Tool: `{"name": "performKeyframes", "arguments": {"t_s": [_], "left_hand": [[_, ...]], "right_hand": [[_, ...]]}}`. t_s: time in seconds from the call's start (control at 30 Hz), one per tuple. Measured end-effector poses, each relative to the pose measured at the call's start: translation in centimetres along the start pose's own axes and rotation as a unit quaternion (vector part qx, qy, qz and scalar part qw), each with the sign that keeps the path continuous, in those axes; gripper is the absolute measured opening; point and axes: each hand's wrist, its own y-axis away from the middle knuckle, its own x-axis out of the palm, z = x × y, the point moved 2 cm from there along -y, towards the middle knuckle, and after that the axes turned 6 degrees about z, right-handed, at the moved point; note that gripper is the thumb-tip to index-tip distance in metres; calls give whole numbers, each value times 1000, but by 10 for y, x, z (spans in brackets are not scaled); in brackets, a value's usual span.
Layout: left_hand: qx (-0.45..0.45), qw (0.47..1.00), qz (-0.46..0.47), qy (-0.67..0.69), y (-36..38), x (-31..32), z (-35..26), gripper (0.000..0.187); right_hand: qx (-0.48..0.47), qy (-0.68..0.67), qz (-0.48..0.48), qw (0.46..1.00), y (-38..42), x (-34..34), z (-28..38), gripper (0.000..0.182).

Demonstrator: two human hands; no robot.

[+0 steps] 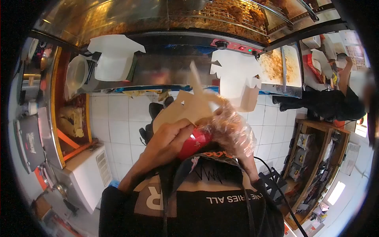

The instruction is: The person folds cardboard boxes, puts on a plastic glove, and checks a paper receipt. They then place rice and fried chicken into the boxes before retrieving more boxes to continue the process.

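While the left hand (167, 139) closes its thumb and fingers on the near left edge of a brown carton (183, 107), the right hand (232, 132) is at the carton's right side. Clear, crinkled plastic (245, 133) covers this right hand, and because of its shine I cannot tell how tightly the fingers are closed. The carton is in front of the person's chest, above the floor, with its flaps standing up and partly blurred. Between the two hands shows a red surface (193, 143); I cannot say surely if it belongs to the carton.

Beyond the hands runs a dark counter (169, 65). On its right part stands an open carton with a white inside (237, 73), and on its left part another white carton (114, 59), just beside a clear plastic tub (76, 73). To the far right of the counter is a tray with crumbs (271, 65). Behind, a glass cabinet (130, 17) contains wire racks with browned food (237, 15). At the right, another person (327, 103) in dark clothes is near a wooden shelf (297, 158).
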Motion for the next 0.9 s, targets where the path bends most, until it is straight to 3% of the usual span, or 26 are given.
{"name": "performKeyframes", "arguments": {"t_s": [0.17,0.23,0.3,0.33,0.4,0.43,0.47,0.5,0.53,0.57,0.6,0.63,0.67,0.73,0.8,0.83,0.9], "left_hand": [[46,997,-58,-29,-2,0,5,29],[56,975,-183,110,4,-18,7,32],[117,936,-333,-6,2,-53,10,33],[119,934,-337,-7,-6,-71,18,33],[5,935,-342,98,-24,-98,51,41],[8,933,-347,97,-27,-103,67,41],[-5,948,-197,249,-35,-100,88,50],[-18,921,-36,389,-39,-96,91,61],[-75,939,-14,335,-37,-92,94,72],[-73,940,-13,332,-39,-90,93,72],[-73,942,-41,324,-41,-87,93,70],[-72,943,-69,318,-43,-84,93,68],[-92,945,-126,287,-36,-81,83,64],[-93,960,-118,238,-34,-91,89,63],[-94,971,-113,188,-30,-102,105,62],[-79,977,-147,135,-30,-108,120,60],[-61,978,-181,80,-30,-110,109,59]], "right_hand": [[-8,-6,21,1000,10,9,-10,20],[-3,-17,28,999,15,12,-15,20],[6,-40,35,999,25,14,-25,21],[13,-52,39,998,31,13,-31,21],[29,-74,48,996,40,14,-43,21],[36,-83,53,995,42,16,-49,22],[42,-91,59,993,41,18,-55,22],[38,-91,58,993,41,23,-57,22],[59,-132,3,989,40,29,-62,21],[82,-172,-53,980,39,33,-66,21],[21,-23,-26,999,35,33,-68,30],[22,-22,-27,999,36,32,-68,30],[67,-90,-7,994,23,21,-48,36],[112,-157,15,981,17,-1,-29,41],[164,-58,124,977,37,-24,-24,51],[162,-58,125,977,45,-44,-13,51],[247,-188,239,920,57,-76,8,46]]}}
